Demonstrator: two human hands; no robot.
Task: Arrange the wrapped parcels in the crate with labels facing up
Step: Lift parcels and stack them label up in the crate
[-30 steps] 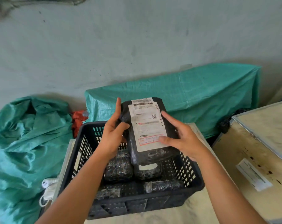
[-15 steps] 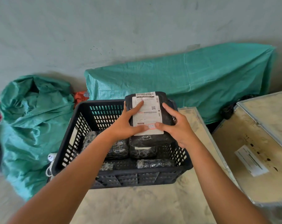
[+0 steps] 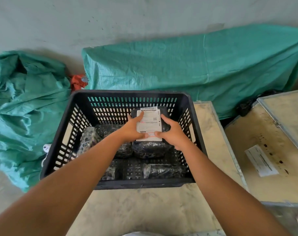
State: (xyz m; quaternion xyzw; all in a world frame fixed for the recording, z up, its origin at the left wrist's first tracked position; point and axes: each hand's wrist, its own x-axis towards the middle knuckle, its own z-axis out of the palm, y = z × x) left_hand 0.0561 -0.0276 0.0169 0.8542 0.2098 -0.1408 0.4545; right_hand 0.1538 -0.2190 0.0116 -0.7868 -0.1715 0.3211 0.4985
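A black slotted crate (image 3: 80, 101) stands on a wooden case. Inside it, at the back right, lies a black wrapped parcel (image 3: 150, 148) with its white label (image 3: 150, 124) facing up. My left hand (image 3: 131, 128) lies on the label's left side and my right hand (image 3: 173, 132) grips the parcel's right edge. The parcel rests on another wrapped parcel. To its left sit two more black wrapped parcels (image 3: 89, 138), partly hidden by my left forearm. A further one (image 3: 163, 170) lies along the crate's front right.
Green woven tarp (image 3: 179, 65) covers a bulk behind the crate, and a crumpled green sack (image 3: 23, 103) lies at the left. A second wooden case (image 3: 267, 147) with a paper label stands at the right. A white plug (image 3: 46, 148) shows beside the crate.
The labelled parcel came down from above the crate's rim into the back right of the crate, with both hands staying on it. The camera tilted downward.
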